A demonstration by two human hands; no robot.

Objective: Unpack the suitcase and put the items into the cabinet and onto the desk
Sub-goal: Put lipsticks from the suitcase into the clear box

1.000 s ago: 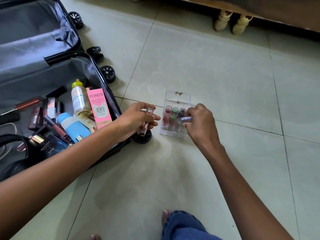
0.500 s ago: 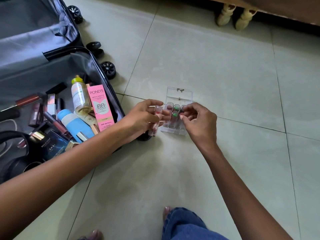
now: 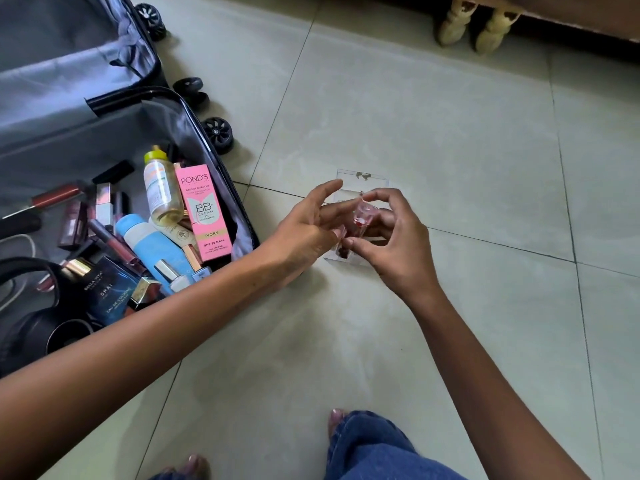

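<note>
A black suitcase (image 3: 194,109) lies open on the tiled floor at the left, holding several cosmetics: a pink Pond's BB cream box (image 3: 202,209), a clear bottle with a yellow cap (image 3: 161,188), a blue bottle (image 3: 145,240) and a dark cologne box (image 3: 107,289). A clear plastic organizer (image 3: 362,181) stands on the floor to its right, mostly hidden behind my hands. My right hand (image 3: 394,244) holds a small clear lipstick tube (image 3: 362,220) above it, fingers curled round the tube. My left hand (image 3: 308,230) has its fingers spread loosely, their tips touching the tube's lower end.
Two carved pale furniture legs (image 3: 453,22) stand at the top right under a wooden edge. My jeans-covered leg (image 3: 374,445) and toes are at the bottom centre. Suitcase wheels (image 3: 218,133) stick out toward the organizer. Bare tiles spread to the right.
My right hand let go of the tube it put in the organizer and took hold of the tube my left hand carried. My left hand's fingers have loosened.
</note>
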